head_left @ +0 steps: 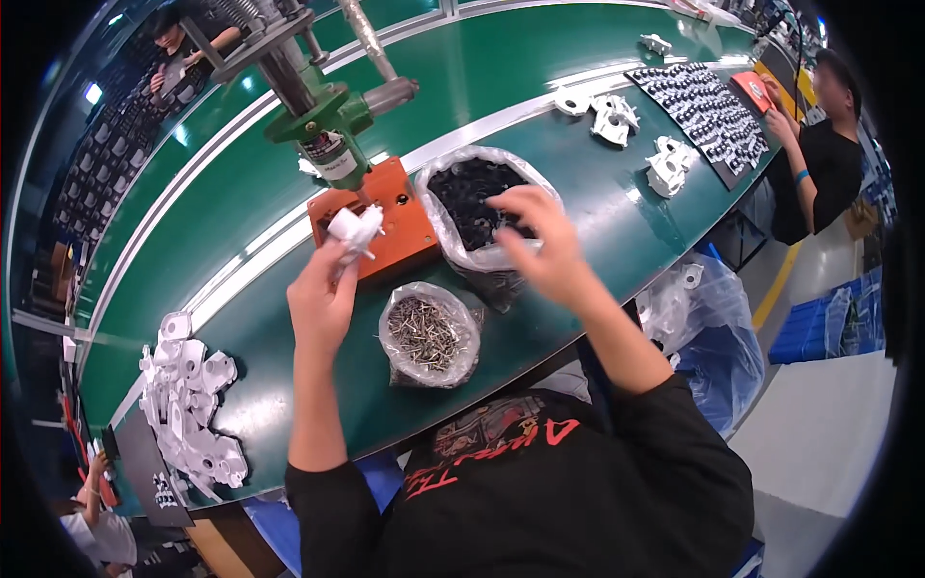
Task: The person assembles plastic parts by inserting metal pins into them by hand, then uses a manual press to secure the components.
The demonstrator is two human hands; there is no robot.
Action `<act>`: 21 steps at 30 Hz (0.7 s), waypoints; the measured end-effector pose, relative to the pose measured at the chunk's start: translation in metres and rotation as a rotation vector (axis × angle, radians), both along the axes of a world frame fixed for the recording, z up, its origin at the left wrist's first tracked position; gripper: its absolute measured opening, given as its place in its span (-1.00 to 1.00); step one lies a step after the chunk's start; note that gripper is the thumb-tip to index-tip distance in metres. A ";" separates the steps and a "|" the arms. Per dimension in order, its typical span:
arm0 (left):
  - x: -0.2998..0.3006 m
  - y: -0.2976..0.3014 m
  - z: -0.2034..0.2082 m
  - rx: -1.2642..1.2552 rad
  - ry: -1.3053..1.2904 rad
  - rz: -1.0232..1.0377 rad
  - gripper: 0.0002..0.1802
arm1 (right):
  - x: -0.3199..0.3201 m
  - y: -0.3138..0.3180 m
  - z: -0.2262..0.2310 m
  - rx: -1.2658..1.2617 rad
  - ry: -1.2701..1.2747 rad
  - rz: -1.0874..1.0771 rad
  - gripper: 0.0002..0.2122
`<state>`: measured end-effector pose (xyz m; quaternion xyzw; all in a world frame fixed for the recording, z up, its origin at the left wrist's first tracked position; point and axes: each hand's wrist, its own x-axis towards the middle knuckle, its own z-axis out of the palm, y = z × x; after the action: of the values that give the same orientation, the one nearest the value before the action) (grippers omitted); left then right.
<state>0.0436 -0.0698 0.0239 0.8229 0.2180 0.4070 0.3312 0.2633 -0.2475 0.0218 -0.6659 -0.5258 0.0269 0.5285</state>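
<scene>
Factory assembly line, green conveyor belt [540, 67], mounted press tool [323, 120]

Green conveyor bench [540, 87], orange fixture block [405, 226], two open bags [429, 337], white plastic parts [188, 405], black tray [703, 111]

Left hand [323, 294], centre frame, grips a small white plastic part [356, 229] under the green press [323, 125], over the orange block [385, 226]. Right hand [540, 246] reaches into the bag of black parts [472, 207], fingers possibly pinching one. Bag of screws [429, 335] lies just below, on the green table [597, 202].
</scene>
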 end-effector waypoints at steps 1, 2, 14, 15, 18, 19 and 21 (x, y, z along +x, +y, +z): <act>0.005 0.007 0.004 0.413 0.216 0.057 -0.81 | 0.016 -0.001 -0.005 -0.036 -0.069 -0.068 -0.72; 0.011 0.015 0.001 0.539 0.270 0.057 -0.83 | 0.032 0.001 -0.014 -0.072 -0.137 -0.135 -0.75; 0.028 0.042 -0.022 0.722 0.361 0.151 -0.85 | 0.056 0.032 -0.047 -0.314 -0.649 -0.209 -0.92; 0.028 0.044 -0.021 0.723 0.365 0.174 -0.85 | 0.055 0.032 -0.044 -0.356 -0.676 -0.222 -0.92; 0.022 0.045 -0.019 0.804 0.345 0.210 -0.89 | 0.046 0.041 -0.036 -0.391 -0.758 -0.187 -0.89; 0.022 0.043 -0.018 0.713 0.386 0.189 -0.92 | 0.042 0.045 -0.034 -0.415 -0.809 -0.188 -0.88; 0.019 0.039 -0.021 0.585 0.468 0.165 -0.94 | 0.041 0.050 -0.034 -0.463 -0.891 -0.177 -0.86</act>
<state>0.0628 -0.0304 0.0028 0.9330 0.2276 0.2786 -0.0102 0.3044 -0.1976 -0.0121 -0.7543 -0.6221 -0.1888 0.0914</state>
